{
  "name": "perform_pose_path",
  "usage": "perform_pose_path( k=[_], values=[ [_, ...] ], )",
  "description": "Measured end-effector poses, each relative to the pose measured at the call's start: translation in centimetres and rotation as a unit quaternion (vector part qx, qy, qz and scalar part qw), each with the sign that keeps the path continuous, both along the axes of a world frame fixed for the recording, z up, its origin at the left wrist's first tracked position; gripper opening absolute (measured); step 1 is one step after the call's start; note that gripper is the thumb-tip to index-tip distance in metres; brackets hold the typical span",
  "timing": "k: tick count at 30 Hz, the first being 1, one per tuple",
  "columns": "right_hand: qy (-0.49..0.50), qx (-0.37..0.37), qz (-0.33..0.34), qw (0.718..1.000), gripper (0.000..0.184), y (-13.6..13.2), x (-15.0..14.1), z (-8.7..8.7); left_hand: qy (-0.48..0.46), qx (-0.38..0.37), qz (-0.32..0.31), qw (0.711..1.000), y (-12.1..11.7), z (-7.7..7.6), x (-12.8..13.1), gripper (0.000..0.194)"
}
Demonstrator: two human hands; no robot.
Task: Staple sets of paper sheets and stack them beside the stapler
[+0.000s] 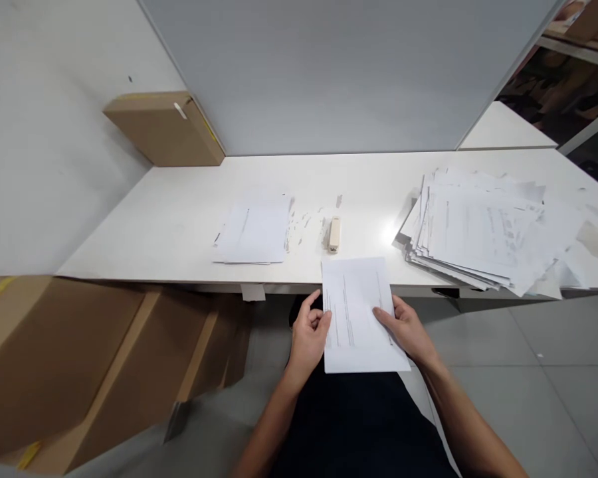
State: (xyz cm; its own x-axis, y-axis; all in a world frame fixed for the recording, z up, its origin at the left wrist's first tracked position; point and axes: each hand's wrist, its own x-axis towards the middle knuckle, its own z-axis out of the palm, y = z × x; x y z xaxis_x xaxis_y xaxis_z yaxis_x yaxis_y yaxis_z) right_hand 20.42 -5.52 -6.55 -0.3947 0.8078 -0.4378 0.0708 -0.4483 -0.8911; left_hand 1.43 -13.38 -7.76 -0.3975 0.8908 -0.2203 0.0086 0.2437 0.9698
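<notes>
The step in hand looks to be handling and lining up the printed paper, which sits between the two hands, just over the front edge of the tabletop in this view. The right hand grips its right edge, thumb on top and fingers beneath. The left hand meets the opposite edge with its thumb, fingers half curled; whether it pinches or merely steadies, I cannot tell. The next move probably calls for a firm left-hand hold and level edges.

The paper's long axis runs away from the body, between the hands, with one short edge pointing beyond the fingertips toward the stapler. Its printed lines run along that axis. Ahead and left of the left hand lies a paper stack; beyond and right of the right hand spreads a loose paper pile.
</notes>
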Motion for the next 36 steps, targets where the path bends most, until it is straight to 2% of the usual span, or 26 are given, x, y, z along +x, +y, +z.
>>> perform_pose_path(
  k=[4,8,11,14,17,20,29,36],
  values=[
    [0.007,-0.013,-0.030,0.999,0.042,0.9,0.0,0.7,0.059,0.031,-0.010,0.998,1.4,0.8,-0.3,0.051],
    [0.005,-0.018,-0.041,0.999,0.041,1.8,-0.1,1.1,0.185,0.045,-0.023,0.981,2.8,1.3,-1.1,0.047],
    [0.001,-0.024,-0.044,0.999,0.039,2.0,-0.2,1.2,0.297,0.083,-0.005,0.951,4.5,1.4,-2.0,0.039],
    [-0.008,-0.021,-0.048,0.999,0.037,2.0,-0.4,1.2,0.391,0.159,0.017,0.906,7.1,1.2,-3.0,0.036],
    [-0.016,-0.009,-0.052,0.998,0.037,2.0,-0.7,1.3,0.405,0.217,-0.016,0.888,9.7,0.9,-3.9,0.038],
    [-0.028,-0.004,-0.054,0.998,0.038,2.0,-1.0,1.4,0.416,0.208,-0.040,0.885,11.1,0.4,-4.4,0.042],
    [-0.077,0.020,-0.040,0.996,0.038,2.1,-0.9,1.3,0.482,0.160,-0.067,0.859,11.0,0.1,-4.4,0.054],
    [-0.094,0.029,-0.038,0.994,0.038,2.2,-1.0,1.3,0.524,0.166,-0.059,0.833,11.0,-0.2,-4.4,0.053]
  ],
)
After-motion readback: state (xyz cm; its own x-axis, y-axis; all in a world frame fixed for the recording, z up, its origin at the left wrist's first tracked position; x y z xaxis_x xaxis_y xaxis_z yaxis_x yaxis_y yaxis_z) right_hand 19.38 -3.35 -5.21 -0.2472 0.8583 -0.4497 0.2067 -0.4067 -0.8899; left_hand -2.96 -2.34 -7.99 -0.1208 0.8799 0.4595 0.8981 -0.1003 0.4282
